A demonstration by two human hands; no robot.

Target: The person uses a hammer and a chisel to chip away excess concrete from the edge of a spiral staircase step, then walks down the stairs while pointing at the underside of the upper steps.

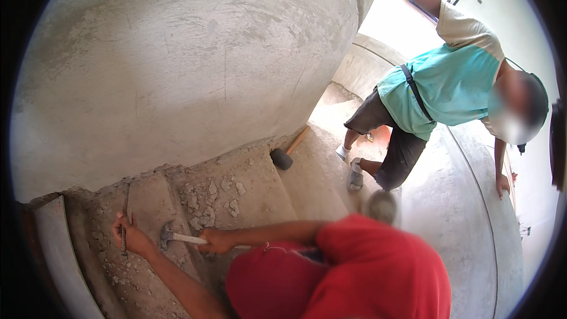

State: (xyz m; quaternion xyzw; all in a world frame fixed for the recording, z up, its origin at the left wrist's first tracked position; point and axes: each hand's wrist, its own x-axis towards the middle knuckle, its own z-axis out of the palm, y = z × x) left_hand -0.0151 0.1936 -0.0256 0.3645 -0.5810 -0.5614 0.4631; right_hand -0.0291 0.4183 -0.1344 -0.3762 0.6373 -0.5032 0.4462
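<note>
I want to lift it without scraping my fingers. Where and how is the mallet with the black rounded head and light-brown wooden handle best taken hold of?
Probably by the middle of the light-brown wooden handle, from above and the picture's right. It is slim and straight, pointing away from the wider black head; the curved grey wall stands close on its left.

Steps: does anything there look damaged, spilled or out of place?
Yes. Loose rubble is scattered over the steps, uneven chunks rather than a clean surface. The base of the wall looks ragged where it meets them. A mallet lies beside the wall with no hand on it, possibly a trip hazard.
</note>
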